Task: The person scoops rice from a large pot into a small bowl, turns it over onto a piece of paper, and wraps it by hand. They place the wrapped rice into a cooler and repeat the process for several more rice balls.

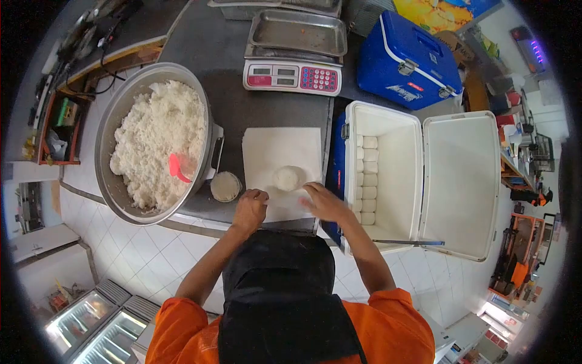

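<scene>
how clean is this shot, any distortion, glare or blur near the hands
Head view: strong wide-angle distortion, dark corners; head view: bright glow in the glass case at lower left; head view: left hand and right hand readable but slightly soft, perhaps from motion; head view: white mound low in contrast against the pale sheet.

We stoop at a dark grey counter, our left hand curled at the near left of a pale rectangular sheet, our right hand by its near right, a round white rice mound lying on it. Left, a wide silver metal basin holds loose white rice and a red plastic utensil; right, rounded white packs line an open blue-and-white cooler.
</scene>
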{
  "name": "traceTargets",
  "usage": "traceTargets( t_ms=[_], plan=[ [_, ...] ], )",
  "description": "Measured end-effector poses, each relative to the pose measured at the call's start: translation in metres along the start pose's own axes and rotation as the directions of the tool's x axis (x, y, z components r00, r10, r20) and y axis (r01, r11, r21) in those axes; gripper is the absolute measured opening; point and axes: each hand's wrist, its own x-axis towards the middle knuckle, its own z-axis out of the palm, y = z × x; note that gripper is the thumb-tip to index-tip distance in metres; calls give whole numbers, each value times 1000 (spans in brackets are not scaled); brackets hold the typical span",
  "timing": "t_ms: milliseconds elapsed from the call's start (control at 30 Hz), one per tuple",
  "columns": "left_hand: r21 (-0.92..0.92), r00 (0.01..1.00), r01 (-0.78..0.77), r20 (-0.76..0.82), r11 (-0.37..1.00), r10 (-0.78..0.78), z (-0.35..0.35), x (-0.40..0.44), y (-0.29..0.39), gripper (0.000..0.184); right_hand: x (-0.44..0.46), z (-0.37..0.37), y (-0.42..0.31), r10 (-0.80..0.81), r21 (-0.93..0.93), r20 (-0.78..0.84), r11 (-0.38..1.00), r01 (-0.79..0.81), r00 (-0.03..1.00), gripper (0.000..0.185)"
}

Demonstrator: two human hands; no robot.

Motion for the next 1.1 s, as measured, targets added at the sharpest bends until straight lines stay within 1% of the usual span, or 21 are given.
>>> traceTargets(
  t_ms=[33, 100, 133, 200, 233, 300, 333, 400, 433, 500, 533, 567, 600, 633, 667, 700, 733, 867, 933, 1033, 1100],
  plan=[
    [0, 1000, 1, -3, 1000, -1, -14, 6, 9, 20, -3, -6, -13, -2, -2, 1, 1000, 2, 1000, 21],
    [-142, 988, 107, -93, 984, -121, -40, 14, 25, 13, -3, -15, -31, -125, -181, -128, 978, 101, 984, 23],
    [-144, 988, 105, -97, 984, -119, -39, 20, 19, 13, 0, -13, -24, -126, -184, -129, 978, 102, 984, 23],
    [-108, 995, 95, -34, 990, -99, -33, 37, 0, 19, 11, -7, -1, 117, -84, -27, 989, -119, 993, 26],
    [-108, 994, 98, -34, 989, -102, -33, 48, -5, 19, 24, -11, 6, 115, -83, -25, 990, -117, 993, 26],
    [-182, 968, 251, 52, 951, -246, -32, 71, -14, 32, 51, -20, 22, 272, 182, 79, 942, -283, 959, 24],
    [-183, 969, 249, 52, 951, -243, -28, 82, -18, 32, 59, -18, 30, 273, 181, 77, 942, -283, 959, 24],
    [131, 881, 380, 250, 916, -401, -21, 101, -26, 41, 73, -15, 37, 351, 96, 161, 924, -369, 922, 17],
    [131, 882, 380, 247, 916, -402, -15, 102, -27, 41, 75, -15, 38, 349, 96, 160, 926, -366, 924, 17],
    [375, 864, 317, 266, 871, -428, -5, 103, -27, 39, 82, -17, 40, 414, -3, 160, 908, -419, 896, 15],
    [375, 863, 321, 263, 870, -432, -15, 101, -14, 39, 86, -18, 37, 411, -4, 162, 910, -415, 897, 15],
    [329, 972, 162, 109, 930, -208, -24, 95, 1, 38, 91, -16, 33, 323, -29, -22, 946, -324, 946, 15],
    [311, 998, -12, -59, 950, 32, -28, 87, 17, 37, 94, -14, 29, 217, -72, -202, 969, -235, 955, 15],
    [174, 995, -99, 2, 980, 100, -17, 75, 27, 38, 98, -12, 24, 216, -72, -200, 970, -234, 956, 15],
    [30, 984, -175, 51, 984, 173, -1, 62, 34, 38, 102, -9, 19, 132, -165, -235, 971, -173, 963, 14],
    [35, 964, -267, -7, 963, 267, 22, 50, 36, 39, 106, -6, 16, 40, -258, -263, 960, -110, 964, 13],
    [91, 941, -335, -9, 938, 337, 24, 44, 43, 45, 111, 1, 19, 9, -285, -212, 956, -71, 977, 12],
    [182, 959, -283, 65, 942, 276, 16, 40, 50, 45, 118, -12, 29, 38, -316, -102, 946, -68, 994, 11],
    [181, 965, -261, 37, 948, 258, 17, 39, 52, 45, 127, -16, 41, -59, -137, -129, 990, 41, 990, 11],
    [183, 968, -248, 13, 951, 250, 23, 40, 49, 45, 133, -4, 39, -99, -277, -98, 959, 68, 990, 7],
    [185, 967, -253, 10, 950, 256, 24, 41, 46, 44, 136, -7, 34, -66, -273, -34, 960, 54, 997, 7]
  ],
)
